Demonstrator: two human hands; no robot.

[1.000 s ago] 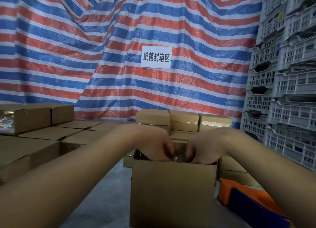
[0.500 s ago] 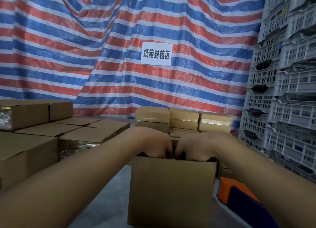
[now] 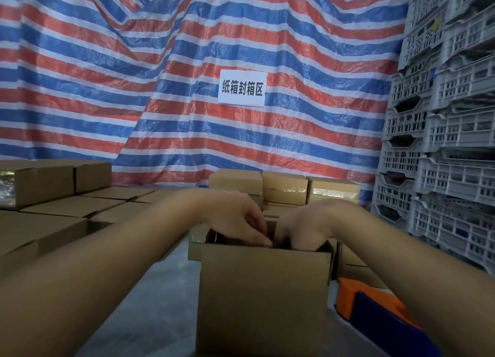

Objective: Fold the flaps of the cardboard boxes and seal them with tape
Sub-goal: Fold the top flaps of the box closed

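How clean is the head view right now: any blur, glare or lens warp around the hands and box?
Head view: wide-angle warp bows the crates at the right edge; the near forearms and the cardboard box look soft, the sign reads sharper; light is dim and even, with glare only on tape on the rear boxes; left hand and right hand shade the box opening.

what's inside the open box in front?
Both hands reach into the box: left hand, right hand. Their fingers go below the rim. A dark gap shows between them; the contents are hidden by the hands and the front wall.
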